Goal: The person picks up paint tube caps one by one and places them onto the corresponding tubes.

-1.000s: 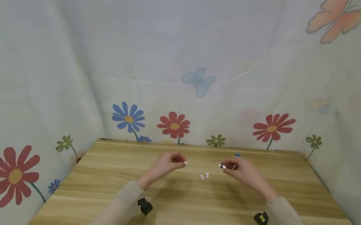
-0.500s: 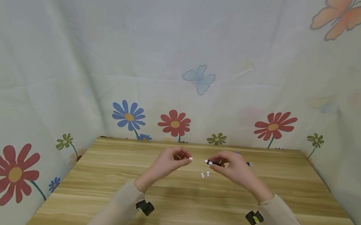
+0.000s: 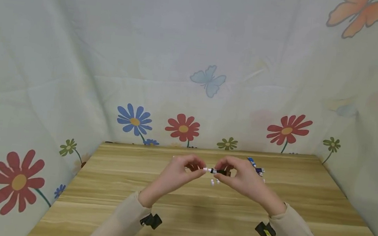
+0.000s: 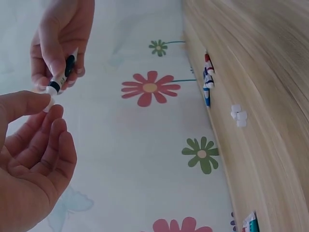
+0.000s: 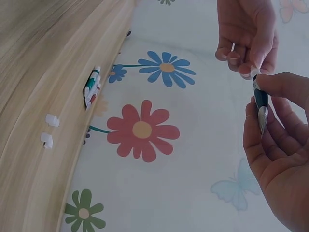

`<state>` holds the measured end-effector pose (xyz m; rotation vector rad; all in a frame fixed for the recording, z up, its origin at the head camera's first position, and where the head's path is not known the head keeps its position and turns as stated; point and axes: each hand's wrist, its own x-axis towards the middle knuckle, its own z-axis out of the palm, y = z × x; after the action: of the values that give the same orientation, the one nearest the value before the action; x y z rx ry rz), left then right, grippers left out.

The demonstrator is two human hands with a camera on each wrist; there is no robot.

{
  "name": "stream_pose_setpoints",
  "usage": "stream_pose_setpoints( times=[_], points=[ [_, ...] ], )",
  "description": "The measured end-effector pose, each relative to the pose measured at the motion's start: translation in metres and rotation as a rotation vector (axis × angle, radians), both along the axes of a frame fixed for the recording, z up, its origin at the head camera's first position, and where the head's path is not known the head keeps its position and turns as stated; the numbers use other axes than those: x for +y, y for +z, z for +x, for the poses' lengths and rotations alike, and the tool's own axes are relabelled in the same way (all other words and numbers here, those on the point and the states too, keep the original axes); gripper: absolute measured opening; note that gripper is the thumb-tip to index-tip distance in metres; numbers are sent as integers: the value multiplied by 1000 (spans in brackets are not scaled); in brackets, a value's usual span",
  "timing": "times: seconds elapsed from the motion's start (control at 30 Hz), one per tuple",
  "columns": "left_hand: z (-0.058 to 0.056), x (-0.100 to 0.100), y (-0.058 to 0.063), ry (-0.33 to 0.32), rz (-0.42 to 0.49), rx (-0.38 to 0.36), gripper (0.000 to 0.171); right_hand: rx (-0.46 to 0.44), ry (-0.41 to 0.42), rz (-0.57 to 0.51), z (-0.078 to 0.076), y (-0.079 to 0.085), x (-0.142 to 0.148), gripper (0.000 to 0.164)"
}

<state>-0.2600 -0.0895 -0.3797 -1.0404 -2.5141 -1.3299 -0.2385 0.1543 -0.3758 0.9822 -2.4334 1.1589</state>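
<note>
My right hand [image 3: 241,178] pinches a small dark-and-white paint tube [image 5: 261,102] between thumb and fingers, its flattened silvery end pointing back toward the palm. My left hand [image 3: 182,168] pinches a small white cap [image 4: 49,105] between thumb and forefinger, at the tube's white nozzle end. Cap and nozzle meet; whether the cap sits fully on is hidden by the fingertips. Both hands are raised above the table. Below them lie several loose white caps [image 4: 240,116], partly behind the right hand's fingers in the head view.
On the wooden table [image 3: 199,225], several paint tubes [image 4: 208,79] lie at the far right, blue and purple among them. More tubes [image 5: 92,87], green and red, lie farther left, mostly behind my left hand in the head view. A flowered cloth [image 3: 157,92] hangs behind.
My right hand has come left with the paint tube, and my left hand slightly right with the cap, closing the gap between them. Tubes at the far right have come into sight.
</note>
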Motion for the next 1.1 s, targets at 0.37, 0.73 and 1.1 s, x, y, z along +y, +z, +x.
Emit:
stream_pose_setpoints(
  times=[0.37, 0.73, 1.1],
  points=[
    [8, 1, 2, -29, 6, 29, 12, 66, 43, 3, 4, 0, -4, 18],
    [15, 0, 4, -4, 68, 24, 12, 52, 58, -70, 8, 2, -5, 11],
    [18, 1, 4, -27, 116, 154, 11, -176, 84, -206, 10, 1, -6, 15]
  ],
)
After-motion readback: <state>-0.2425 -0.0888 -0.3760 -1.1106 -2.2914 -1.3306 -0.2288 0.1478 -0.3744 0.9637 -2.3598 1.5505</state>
